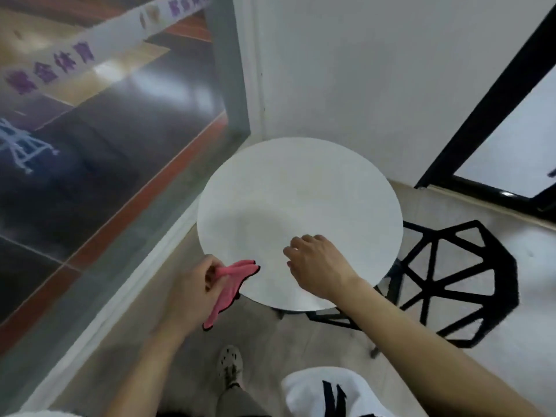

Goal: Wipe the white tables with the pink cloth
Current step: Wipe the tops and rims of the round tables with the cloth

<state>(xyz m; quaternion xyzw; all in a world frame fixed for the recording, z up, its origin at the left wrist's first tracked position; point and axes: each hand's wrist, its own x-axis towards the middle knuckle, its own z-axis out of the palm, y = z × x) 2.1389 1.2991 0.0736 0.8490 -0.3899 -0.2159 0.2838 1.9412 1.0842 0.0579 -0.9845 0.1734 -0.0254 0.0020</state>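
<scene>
Left hand (192, 287) grips pink cloth (237, 272) at white table (301, 188) rim

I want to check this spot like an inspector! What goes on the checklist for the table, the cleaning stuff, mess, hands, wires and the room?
Surface: round white table, standing in a corner.
Job's things: pink cloth, bunched up at the table's near left edge; one end lies over the rim, the rest hangs below.
Clutter: nothing seen.
Hands: left hand grips the cloth; right hand is over the table's near part, fingers loosely curled, holding nothing.
Cables: nothing seen.
Surroundings: black chair right of the table; glass wall on the left; white wall behind; a shoe on the floor.
</scene>
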